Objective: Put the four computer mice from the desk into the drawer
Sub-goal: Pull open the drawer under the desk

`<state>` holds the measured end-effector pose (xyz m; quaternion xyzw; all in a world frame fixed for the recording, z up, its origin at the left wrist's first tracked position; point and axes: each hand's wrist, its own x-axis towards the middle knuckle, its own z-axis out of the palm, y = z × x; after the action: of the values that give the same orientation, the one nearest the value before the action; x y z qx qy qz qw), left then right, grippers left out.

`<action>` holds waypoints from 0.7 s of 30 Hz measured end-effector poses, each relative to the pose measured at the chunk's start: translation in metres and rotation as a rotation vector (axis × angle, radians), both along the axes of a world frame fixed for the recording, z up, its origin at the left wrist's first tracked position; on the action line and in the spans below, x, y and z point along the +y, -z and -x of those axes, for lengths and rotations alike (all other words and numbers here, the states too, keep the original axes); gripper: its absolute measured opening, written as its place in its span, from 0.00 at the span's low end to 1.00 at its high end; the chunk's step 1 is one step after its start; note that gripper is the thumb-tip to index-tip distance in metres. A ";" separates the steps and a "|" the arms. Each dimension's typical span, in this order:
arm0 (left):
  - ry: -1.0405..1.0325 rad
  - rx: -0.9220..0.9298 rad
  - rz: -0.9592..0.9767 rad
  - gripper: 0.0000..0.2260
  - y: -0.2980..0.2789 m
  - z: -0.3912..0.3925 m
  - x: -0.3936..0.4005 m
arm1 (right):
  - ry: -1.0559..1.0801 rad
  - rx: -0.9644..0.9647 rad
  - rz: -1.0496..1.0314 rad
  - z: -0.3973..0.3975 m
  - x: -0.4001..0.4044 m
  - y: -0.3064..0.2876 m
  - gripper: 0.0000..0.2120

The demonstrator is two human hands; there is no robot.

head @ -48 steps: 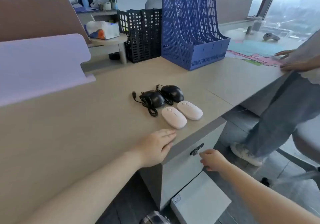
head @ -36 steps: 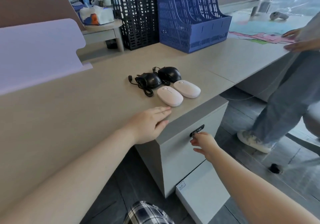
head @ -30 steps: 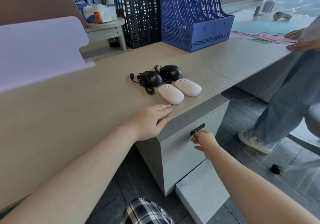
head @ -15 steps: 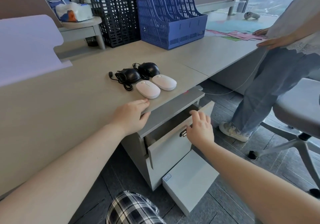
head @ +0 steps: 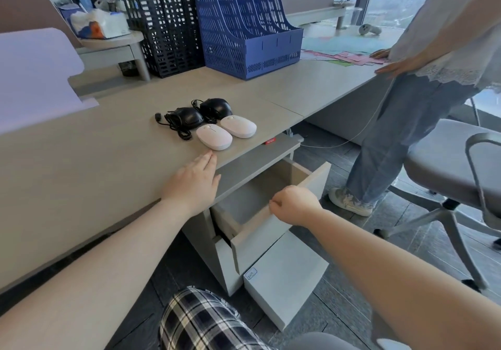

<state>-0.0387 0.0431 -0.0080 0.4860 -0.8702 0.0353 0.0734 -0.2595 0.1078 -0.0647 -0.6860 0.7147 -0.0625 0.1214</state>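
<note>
Nearest the camera, a plaid-clad knee (head: pixel 195 320) is seen at the bottom edge, with a grey box (head: pixel 284 276) lying on the dark floor just beyond it. Above the box, the drawer (head: pixel 260 230) stands pulled out of the grey cabinet (head: pixel 225 265); its interior is seen as bare grey floor, open from above. The right hand (head: pixel 294 204) is curled shut over the top edge of the drawer front, fingers wrapped round the rim. The left hand (head: pixel 193 180) is laid flat on the surface (head: pixel 95 160), fingers together and extended, holding nothing, with its fingertips at the front edge just short of the nearest mouse.

All four mice are found on the surface near its front edge, above the drawer. Two white wireless mice lie side by side: the nearer white mouse (head: pixel 214 137) and the farther white mouse (head: pixel 238 126), close together. Just behind them sit the left black mouse (head: pixel 188 118) and the right black mouse (head: pixel 217 107), their cables bundled; a cable plug (head: pixel 158 117) is seen lying to the left. Bare surface is left open on the left of the group.

Farther back, a blue file rack (head: pixel 249 24) and a black file rack (head: pixel 165 30) stand upright. To the right, a second person (head: pixel 401 143) in jeans stands by the surface edge, beside a grey office chair (head: pixel 450 170).
</note>
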 end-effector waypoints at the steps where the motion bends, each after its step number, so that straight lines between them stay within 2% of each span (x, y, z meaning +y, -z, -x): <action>1: -0.006 -0.003 0.003 0.24 0.001 0.001 0.001 | 0.008 0.012 0.010 0.003 0.006 0.001 0.20; 7: 0.002 0.015 0.014 0.23 0.000 0.002 0.002 | 0.057 0.081 -0.021 0.024 0.039 0.005 0.23; 16: -0.006 0.005 0.028 0.23 0.003 0.001 0.000 | 0.121 0.177 -0.279 0.037 0.053 0.010 0.17; 21: -0.002 0.009 0.041 0.23 0.004 0.000 0.000 | 0.135 0.197 -0.352 0.039 0.050 0.014 0.18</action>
<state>-0.0390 0.0431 -0.0119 0.4852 -0.8685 0.0512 0.0873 -0.2986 0.1577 -0.0791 -0.6075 0.7673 0.1226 0.1647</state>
